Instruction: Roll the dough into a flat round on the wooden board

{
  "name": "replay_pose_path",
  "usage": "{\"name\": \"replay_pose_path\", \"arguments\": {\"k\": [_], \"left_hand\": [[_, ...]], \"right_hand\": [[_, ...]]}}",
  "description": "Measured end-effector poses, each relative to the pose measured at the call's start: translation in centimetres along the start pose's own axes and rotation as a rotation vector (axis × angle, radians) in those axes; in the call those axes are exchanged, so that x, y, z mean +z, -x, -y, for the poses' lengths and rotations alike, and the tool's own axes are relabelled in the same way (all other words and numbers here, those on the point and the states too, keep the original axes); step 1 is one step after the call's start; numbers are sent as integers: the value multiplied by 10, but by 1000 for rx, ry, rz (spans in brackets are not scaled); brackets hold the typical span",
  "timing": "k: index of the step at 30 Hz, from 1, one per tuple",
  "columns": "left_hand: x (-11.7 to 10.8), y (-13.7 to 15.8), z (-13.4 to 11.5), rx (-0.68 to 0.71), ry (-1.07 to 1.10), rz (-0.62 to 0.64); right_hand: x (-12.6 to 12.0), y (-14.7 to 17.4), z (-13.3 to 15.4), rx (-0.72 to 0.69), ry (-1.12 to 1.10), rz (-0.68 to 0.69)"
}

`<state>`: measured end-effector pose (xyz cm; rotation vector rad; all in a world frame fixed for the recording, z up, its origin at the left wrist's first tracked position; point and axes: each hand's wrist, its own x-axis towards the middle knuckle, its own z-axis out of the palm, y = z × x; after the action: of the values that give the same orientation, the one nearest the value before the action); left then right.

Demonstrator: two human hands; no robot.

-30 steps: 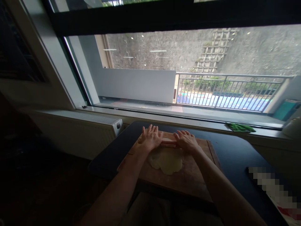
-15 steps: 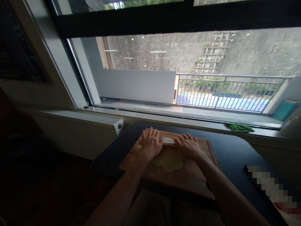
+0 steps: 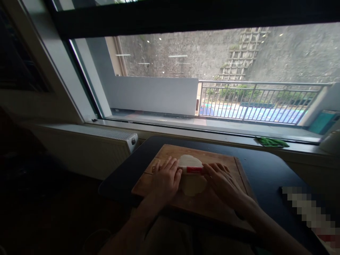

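Observation:
A rolling pin (image 3: pixel 194 170), white with a red label at its middle, lies crosswise over a pale, flattened sheet of dough (image 3: pixel 193 187). Some dough shows beyond the pin and some on my near side. My left hand (image 3: pixel 168 175) is over the pin's left end, its fingers bent across it. On the right end rests my right hand (image 3: pixel 221 180), fingers likewise curled over the top. Both palms hide the pin's ends. Under the dough is a wooden cutting board (image 3: pixel 217 158).
The board sits on a dark table (image 3: pixel 265 173) with rounded corners. A white radiator (image 3: pixel 117 140) stands left of it, below a wide window. On the sill lies a green cloth (image 3: pixel 272 142). A dark-edged, blurred-out object (image 3: pixel 305 209) is at the table's right side.
Both hands and the rolling pin have come back toward me over the dough. The pin has turned, so its red label now faces up. My fingers are more bent than before.

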<state>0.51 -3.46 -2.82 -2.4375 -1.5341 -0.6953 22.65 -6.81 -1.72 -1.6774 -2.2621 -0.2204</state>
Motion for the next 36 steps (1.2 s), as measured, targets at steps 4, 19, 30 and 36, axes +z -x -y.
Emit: {"name": "replay_pose_path", "arguments": {"k": [4,19,30,36], "left_hand": [[-1,0,4,73,54,93],[52,-115,-14,-113,6,253],[31,-86,8,51,-63,454],[63,-156,-36,64,51,604]], "right_hand": [[-19,30,-7,-67,-57,55],[-15,61,-2,86,90,-13],[-39,72,23,35,-124,22],[-41,62,16,94,-75,56]]}}
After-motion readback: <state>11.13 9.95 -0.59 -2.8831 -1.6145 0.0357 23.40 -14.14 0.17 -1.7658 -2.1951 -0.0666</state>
